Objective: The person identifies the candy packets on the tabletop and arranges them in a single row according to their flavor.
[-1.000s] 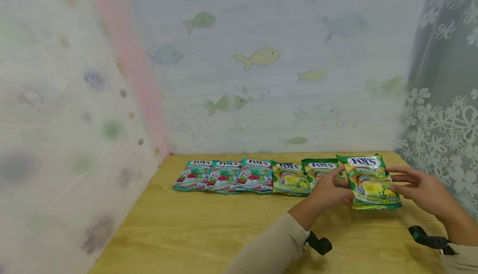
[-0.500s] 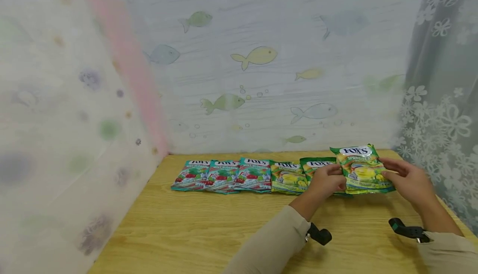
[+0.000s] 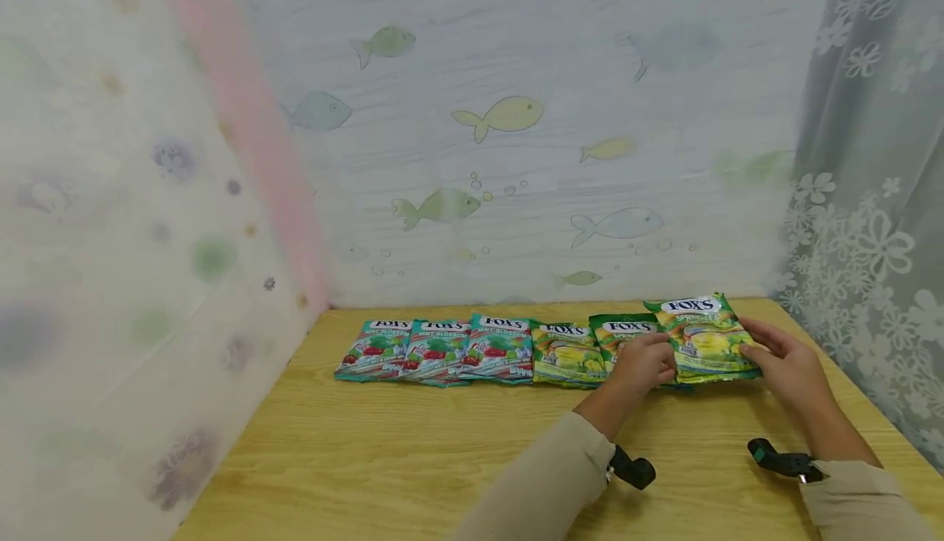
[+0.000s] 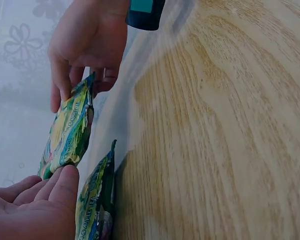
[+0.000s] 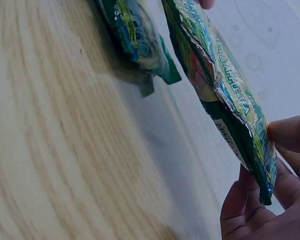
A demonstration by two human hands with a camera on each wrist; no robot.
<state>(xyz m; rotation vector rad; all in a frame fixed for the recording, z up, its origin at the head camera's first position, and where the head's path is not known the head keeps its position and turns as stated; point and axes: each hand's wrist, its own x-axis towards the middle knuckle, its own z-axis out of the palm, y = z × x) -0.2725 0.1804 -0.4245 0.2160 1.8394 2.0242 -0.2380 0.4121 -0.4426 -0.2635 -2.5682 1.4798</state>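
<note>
A green and yellow Fox's Spring Tea candy bag is raised at the right end of a row of bags, its label facing me. My right hand pinches its right edge, thumb in front and fingers behind, as the right wrist view shows. At the opposite edge, my left hand holds the bag between thumb and fingers. Both wrist views show a gap between the held bag and the table. Another Spring Tea bag lies just to the left, partly covered by my left hand.
Further left is one more Spring Tea bag. Beyond it, three teal Mint Blossom bags overlap slightly in the same row. The wooden table meets a fish-patterned wall covering behind; a floral curtain hangs at right.
The held Spring Tea bag has moved left and away from me, closer to the row, with both hands still on it. My right hand has shifted left with it.
</note>
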